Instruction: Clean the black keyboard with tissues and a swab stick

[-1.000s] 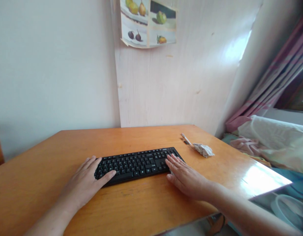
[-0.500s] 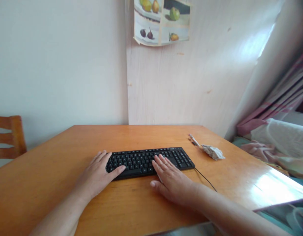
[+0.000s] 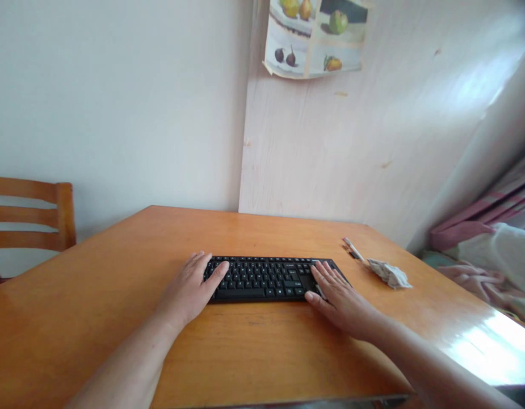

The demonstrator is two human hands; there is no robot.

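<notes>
A black keyboard (image 3: 253,281) lies on the wooden table (image 3: 245,352), its long side roughly square to me. My left hand (image 3: 189,292) rests at its left end, fingers stretched along the edge and thumb over the left keys. On the number-pad end lies my right hand (image 3: 341,298), flat, with fingers extended and thumb apart. That hand covers most of the number pad. Neither hand is closed around anything.
To the right on the table are a crumpled greyish cloth or tissue (image 3: 390,274) and a slim white pen-like stick (image 3: 353,249). A wooden chair (image 3: 65,216) stands at left. Behind the table is a wall with fruit pictures (image 3: 315,42).
My right hand has moved from the keyboard's middle keys to its right end. The keyboard, tilted before, now sits straighter. My left thumb has shifted up over the keys. The view has turned slightly left.
</notes>
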